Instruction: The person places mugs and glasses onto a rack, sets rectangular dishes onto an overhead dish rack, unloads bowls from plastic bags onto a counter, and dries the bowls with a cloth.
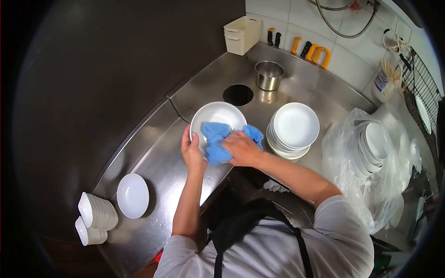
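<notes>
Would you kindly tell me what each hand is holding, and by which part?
The left hand holds a white bowl by the left side of its rim; the right hand holds a blue cloth by its bunched middle.

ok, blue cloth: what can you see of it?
The blue cloth is plain light blue, soft fabric by its look, crumpled into folds. The right hand grips it against the white bowl. One part spreads over the bowl's inside to its near rim; another bunches out on the picture's right side of the hand. Its underside is hidden.
</notes>
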{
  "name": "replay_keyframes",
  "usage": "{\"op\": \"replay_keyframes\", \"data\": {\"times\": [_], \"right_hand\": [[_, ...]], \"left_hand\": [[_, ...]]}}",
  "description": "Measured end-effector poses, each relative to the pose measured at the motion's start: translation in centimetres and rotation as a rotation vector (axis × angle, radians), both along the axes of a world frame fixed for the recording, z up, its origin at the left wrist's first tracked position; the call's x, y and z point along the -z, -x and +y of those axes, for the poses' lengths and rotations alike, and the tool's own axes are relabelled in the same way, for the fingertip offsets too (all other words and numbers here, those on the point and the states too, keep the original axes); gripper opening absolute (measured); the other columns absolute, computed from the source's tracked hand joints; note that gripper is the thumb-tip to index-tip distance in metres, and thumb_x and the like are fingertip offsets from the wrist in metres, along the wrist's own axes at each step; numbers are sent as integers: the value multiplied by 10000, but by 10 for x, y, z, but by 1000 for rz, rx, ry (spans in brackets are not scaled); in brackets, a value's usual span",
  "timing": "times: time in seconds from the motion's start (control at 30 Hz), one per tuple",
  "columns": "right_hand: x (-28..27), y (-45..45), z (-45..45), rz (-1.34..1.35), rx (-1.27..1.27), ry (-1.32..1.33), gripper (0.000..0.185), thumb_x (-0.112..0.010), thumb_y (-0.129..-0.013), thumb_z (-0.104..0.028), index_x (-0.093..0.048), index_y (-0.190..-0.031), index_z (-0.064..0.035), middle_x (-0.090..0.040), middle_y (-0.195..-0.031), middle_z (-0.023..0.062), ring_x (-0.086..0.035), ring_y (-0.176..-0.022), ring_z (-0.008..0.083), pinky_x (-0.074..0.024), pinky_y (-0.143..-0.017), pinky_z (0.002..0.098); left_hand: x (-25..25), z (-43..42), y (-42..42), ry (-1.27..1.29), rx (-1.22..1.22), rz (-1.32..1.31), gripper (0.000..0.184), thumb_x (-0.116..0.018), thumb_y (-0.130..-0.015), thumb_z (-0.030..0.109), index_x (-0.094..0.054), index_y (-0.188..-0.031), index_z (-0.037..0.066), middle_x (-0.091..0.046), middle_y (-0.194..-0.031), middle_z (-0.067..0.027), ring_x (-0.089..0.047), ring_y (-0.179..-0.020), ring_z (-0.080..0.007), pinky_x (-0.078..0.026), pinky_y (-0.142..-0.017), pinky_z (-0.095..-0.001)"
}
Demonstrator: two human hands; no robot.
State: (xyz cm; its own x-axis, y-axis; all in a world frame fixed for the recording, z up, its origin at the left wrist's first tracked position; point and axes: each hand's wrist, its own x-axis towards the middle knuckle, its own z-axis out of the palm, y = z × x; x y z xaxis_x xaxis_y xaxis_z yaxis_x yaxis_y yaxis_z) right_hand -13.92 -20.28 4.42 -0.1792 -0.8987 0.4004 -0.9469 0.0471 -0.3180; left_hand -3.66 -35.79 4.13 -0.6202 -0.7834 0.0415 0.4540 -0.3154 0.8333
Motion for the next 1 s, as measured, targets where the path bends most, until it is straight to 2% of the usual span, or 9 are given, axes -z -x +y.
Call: {"op": "replay_keyframes", "data": {"times": [0.17,0.27,0.47,0.5,0.6,0.7,0.83,0.93,1.0], "right_hand": [[-58,44,21,298,314,449,396,-725,-696,-123,-670,-1085,-83,-641,-934,65,-609,-961,221,-443,-927,400],[-70,62,-8,-1028,167,463,341,-686,-807,-155,-663,-1131,-51,-688,-1006,67,-643,-936,182,-500,-872,365],[57,-30,3,-1012,168,357,402,-499,-1000,-251,-542,-1321,-13,-608,-1271,120,-594,-1129,228,-452,-1000,360],[38,-60,9,-1786,214,667,407,-491,-996,-231,-537,-1300,35,-587,-1286,143,-585,-1150,236,-450,-998,353],[-29,-72,22,-744,14,729,432,-667,-857,-186,-588,-1234,9,-588,-1280,179,-569,-1197,251,-453,-990,389],[-102,-40,6,-332,-154,576,443,-755,-788,-234,-648,-1142,10,-592,-1282,163,-581,-1151,234,-466,-963,388],[-79,0,-22,-1318,-138,370,324,-733,-827,-153,-638,-1113,-35,-618,-1194,101,-583,-1081,157,-480,-913,307],[-26,-28,-26,-1323,-67,364,298,-710,-844,-160,-634,-1105,-38,-625,-1153,97,-592,-1047,177,-488,-890,316],[-22,-59,-11,-1205,-14,362,281,-695,-856,-166,-632,-1099,-40,-630,-1125,95,-597,-1024,190,-493,-874,322]], "left_hand": [[14,2,-31,-210,261,48,417,-562,-1008,229,-492,-1360,17,-603,-1262,-147,-617,-1119,-262,-519,-953,-407],[20,17,-28,-196,366,-60,403,-571,-1005,277,-524,-1309,16,-641,-1188,-137,-654,-1032,-255,-548,-886,-399],[43,24,-7,55,175,-84,256,-553,-987,148,-564,-1182,-16,-678,-1006,-113,-658,-880,-173,-534,-759,-307],[51,13,-7,137,67,-171,258,-552,-989,153,-560,-1176,-24,-677,-1002,-116,-657,-877,-176,-531,-758,-309],[52,-8,-12,356,-131,-444,274,-543,-1001,162,-534,-1169,-55,-671,-1000,-134,-653,-881,-194,-526,-758,-326],[92,-14,-24,-39,374,70,305,-522,-1019,186,-534,-1248,-15,-661,-1124,-113,-642,-971,-180,-522,-839,-303],[70,17,-23,-20,280,-227,364,-490,-1029,252,-520,-1317,31,-626,-1214,-99,-639,-1013,-186,-523,-896,-313],[86,13,-35,-346,189,-119,361,-480,-1036,276,-514,-1308,40,-633,-1187,-103,-645,-992,-202,-528,-883,-330],[75,-9,-43,-124,54,-161,337,-488,-1039,274,-515,-1268,28,-647,-1135,-113,-649,-952,-219,-532,-852,-347]]}}
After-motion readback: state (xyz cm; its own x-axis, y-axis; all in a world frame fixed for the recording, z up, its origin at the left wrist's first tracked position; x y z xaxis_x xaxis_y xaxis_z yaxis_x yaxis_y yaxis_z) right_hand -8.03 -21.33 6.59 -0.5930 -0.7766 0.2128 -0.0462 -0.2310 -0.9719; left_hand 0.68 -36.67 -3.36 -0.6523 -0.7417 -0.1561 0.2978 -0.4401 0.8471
